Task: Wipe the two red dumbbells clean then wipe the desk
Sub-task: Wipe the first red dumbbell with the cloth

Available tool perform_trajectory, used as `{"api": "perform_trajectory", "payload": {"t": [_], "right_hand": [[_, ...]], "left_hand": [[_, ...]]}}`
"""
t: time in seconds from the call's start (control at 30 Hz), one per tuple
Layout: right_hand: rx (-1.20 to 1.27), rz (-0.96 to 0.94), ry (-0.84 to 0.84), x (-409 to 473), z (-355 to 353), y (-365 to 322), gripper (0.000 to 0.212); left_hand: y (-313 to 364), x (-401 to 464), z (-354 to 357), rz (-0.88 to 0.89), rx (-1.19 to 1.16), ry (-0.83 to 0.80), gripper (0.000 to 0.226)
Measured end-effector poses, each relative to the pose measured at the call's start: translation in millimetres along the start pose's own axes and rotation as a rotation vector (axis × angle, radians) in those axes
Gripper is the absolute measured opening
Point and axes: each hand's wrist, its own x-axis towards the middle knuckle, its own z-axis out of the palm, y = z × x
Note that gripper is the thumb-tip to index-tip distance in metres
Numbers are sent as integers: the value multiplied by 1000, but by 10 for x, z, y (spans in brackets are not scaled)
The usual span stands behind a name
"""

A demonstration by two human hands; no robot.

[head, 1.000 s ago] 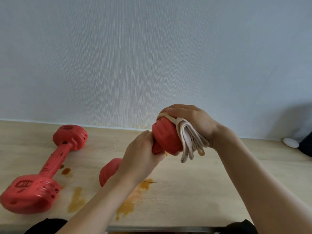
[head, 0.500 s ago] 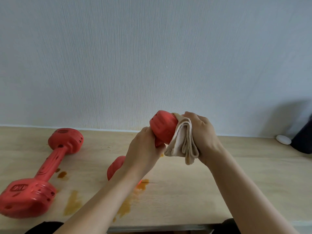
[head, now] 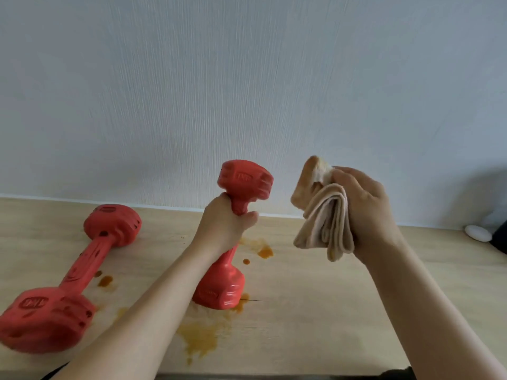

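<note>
Dumbbells, two: one [head: 236, 237] is standing upright at center, left hand [head: 222, 229] fingers wrapping its handle; the other [head: 74, 275] is lying at 9 o'clock on the stained tabletop [head: 315, 311]. Right hand [head: 365, 212] fingers are clutching one folded cloth [head: 323, 215].

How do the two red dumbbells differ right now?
The held dumbbell stands nearly upright, its lower end on the desk, gripped at the handle by the left hand. The other dumbbell lies flat to the left, untouched, with dark spots on it. Both are red and the same shape.
</note>
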Motion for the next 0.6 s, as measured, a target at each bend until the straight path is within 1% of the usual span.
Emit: {"api": "perform_trajectory", "payload": {"t": [0.07, 0.1, 0.17, 0.27, 0.33, 0.4, 0.43, 0.47, 0.53, 0.57, 0.6], "right_hand": [[9, -86, 61, 104, 181, 4, 16], [-42, -158, 90, 156, 297, 36, 14], [-187, -290, 86, 237, 555, 163, 23], [-384, -347, -52, 252, 823, 386, 56], [-412, -321, -201, 218, 822, 485, 81], [-392, -244, -405, 171, 743, 547, 99], [-412, -222, -480, 149, 709, 566, 105], [-459, -227, -513, 139, 697, 588, 111], [-565, -275, -470, 151, 724, 610, 111], [-601, -314, -417, 170, 752, 615, 106], [-621, -348, -361, 189, 783, 612, 100]], "left_hand": [[-35, 0, -18, -21, -44, -47, 27], [-39, -2, -29, -39, -63, -71, 29], [-57, 1, -48, -53, -72, -107, 28], [-95, 2, -42, -15, -82, -149, 16], [-134, 19, -29, 19, -68, -164, 12], [-195, 57, -8, 58, -17, -183, 14], [-209, 64, 2, 54, -26, -192, 14], [-219, 57, 9, 39, -39, -189, 13], [-221, 29, 20, 33, -58, -171, 17], [-202, 2, 23, 42, -81, -175, 25], [-204, -15, 35, 52, -105, -184, 38]]}}
